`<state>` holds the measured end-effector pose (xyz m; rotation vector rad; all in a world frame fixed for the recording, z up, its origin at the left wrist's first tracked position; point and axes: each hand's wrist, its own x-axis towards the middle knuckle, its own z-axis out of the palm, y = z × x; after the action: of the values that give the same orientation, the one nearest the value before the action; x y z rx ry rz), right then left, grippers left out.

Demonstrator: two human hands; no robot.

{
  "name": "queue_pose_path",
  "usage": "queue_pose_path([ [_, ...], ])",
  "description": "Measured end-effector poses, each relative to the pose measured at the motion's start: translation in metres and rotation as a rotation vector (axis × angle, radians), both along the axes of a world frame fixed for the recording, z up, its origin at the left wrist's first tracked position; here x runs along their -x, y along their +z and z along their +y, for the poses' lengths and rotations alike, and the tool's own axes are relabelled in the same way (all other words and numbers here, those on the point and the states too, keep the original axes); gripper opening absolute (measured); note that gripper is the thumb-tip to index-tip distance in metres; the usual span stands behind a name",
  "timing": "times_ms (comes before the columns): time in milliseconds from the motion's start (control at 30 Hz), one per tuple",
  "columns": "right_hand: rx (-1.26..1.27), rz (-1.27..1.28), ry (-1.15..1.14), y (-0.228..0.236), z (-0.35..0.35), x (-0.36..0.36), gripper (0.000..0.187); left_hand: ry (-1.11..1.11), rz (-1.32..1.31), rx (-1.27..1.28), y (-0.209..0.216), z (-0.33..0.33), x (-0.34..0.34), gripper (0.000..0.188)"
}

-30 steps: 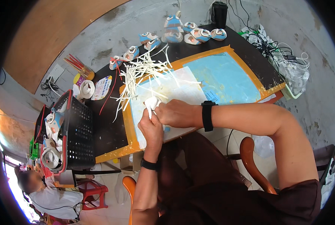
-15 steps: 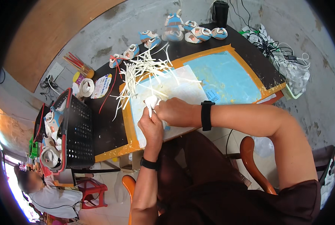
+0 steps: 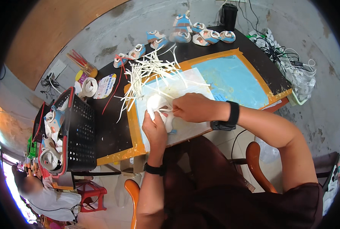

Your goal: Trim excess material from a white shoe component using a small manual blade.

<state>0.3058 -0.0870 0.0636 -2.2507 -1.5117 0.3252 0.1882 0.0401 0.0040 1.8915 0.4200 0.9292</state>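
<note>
Over the near edge of the white sheet [image 3: 185, 86], my left hand [image 3: 155, 131] grips a small white shoe [image 3: 157, 102], thumb and fingers closed on its edge. A bit of blue shows at the shoe's lower side. To the right of it, my right hand [image 3: 194, 108] is closed in a pinch on a thin white strip that runs from the shoe. The fingertips are partly hidden behind the hand. Just beyond both hands lies a tangled pile of white strips [image 3: 151, 70], some hanging over the sheet.
Small blue, white and brown shoes [image 3: 210, 37] line the far table edge. A black basket [image 3: 78, 131] full of shoe pieces stands left, near a tape roll [image 3: 89, 87] and a jar of red sticks [image 3: 89, 70]. A black cup [image 3: 229, 17] stands far right. Another person sits lower left.
My right hand has moved right, away from my left, with the white strip in its pinch. More of the white shoe shows between the hands. The view has shifted slightly.
</note>
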Motion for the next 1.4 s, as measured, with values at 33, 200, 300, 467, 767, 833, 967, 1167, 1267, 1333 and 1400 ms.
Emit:
queue_pose_path([
  [33,-0.052,0.205,-0.001,0.005,-0.009,-0.002,0.023,0.009,0.073,-0.015,-0.002,0.004,0.003,0.018],
  [200,-0.479,0.573,0.005,-0.012,-0.013,0.002,0.019,-0.112,-0.058,0.258,0.002,0.014,0.005,0.024],
  [300,-0.526,0.453,-0.158,-0.027,0.0,-0.008,0.024,-0.191,-0.018,0.441,0.004,0.018,-0.001,0.022],
  [467,-0.516,0.367,-0.236,-0.028,0.013,0.009,0.029,-0.3,-0.001,0.701,0.011,0.019,0.01,0.025],
  [767,-0.64,0.476,-0.209,-0.041,0.015,0.01,0.023,-0.434,0.03,0.903,0.015,0.016,0.008,0.025],
  [833,-0.661,0.514,-0.202,-0.042,0.016,0.011,0.022,-0.434,0.036,0.901,0.016,0.013,0.008,0.024],
  [967,-0.648,0.509,-0.214,-0.037,0.014,0.014,0.021,-0.474,0.063,0.86,0.019,0.013,0.009,0.024],
  [1167,-0.705,0.36,-0.256,-0.04,0.018,0.019,0.021,-0.401,0.077,0.862,0.024,0.006,0.006,0.026],
  [1267,-0.678,0.286,-0.322,-0.033,0.014,0.026,0.022,-0.431,0.084,0.834,0.02,0.009,0.007,0.025],
  [1333,-0.609,0.288,-0.348,-0.03,0.011,0.028,0.022,-0.408,0.082,0.844,0.022,0.005,0.007,0.026],
  [1400,-0.611,0.276,-0.272,-0.032,0.01,0.024,0.017,-0.404,0.102,0.874,0.019,0.005,0.006,0.026],
])
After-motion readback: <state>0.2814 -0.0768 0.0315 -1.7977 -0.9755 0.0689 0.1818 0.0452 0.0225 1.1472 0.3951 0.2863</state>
